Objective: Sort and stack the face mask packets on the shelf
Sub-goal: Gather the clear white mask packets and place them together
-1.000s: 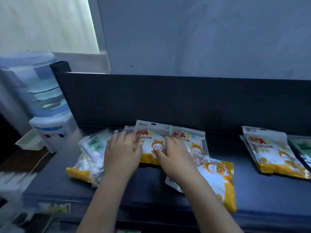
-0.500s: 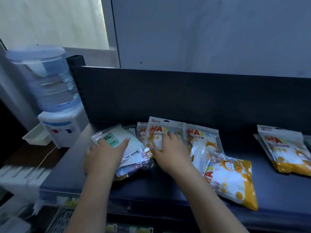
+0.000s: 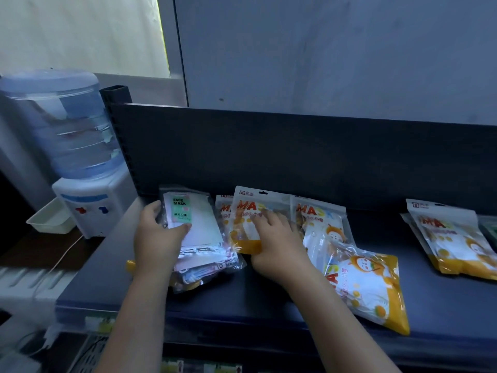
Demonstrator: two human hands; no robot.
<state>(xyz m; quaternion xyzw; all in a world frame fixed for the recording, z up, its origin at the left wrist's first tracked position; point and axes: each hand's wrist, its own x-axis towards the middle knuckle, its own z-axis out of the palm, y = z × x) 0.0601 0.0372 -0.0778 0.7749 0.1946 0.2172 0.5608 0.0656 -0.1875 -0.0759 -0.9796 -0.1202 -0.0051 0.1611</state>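
On the dark shelf [image 3: 269, 305], toward its left end, the left hand [image 3: 158, 238] grips a clear packet [image 3: 199, 219]. Its thumb lies on the front and its fingers are curled round the left edge. The packet bears a green label reading "FACE MASK" and shows white masks inside. It tops a loose pile of similar clear packets.

Just beside it, the right hand [image 3: 274, 243] holds an orange-and-white packet [image 3: 250, 211] printed "MASK", with bent fingers over the front and the thumb at the crumpled orange bottom edge. A second such packet [image 3: 320, 219] lies touching it on the right. A third packet [image 3: 368, 286], with a cartoon face, lies tilted toward the shelf's front edge. Well apart at the right end sits a small stack of orange packets [image 3: 451, 238].

A water dispenser [image 3: 88, 205] stands left of the shelf.
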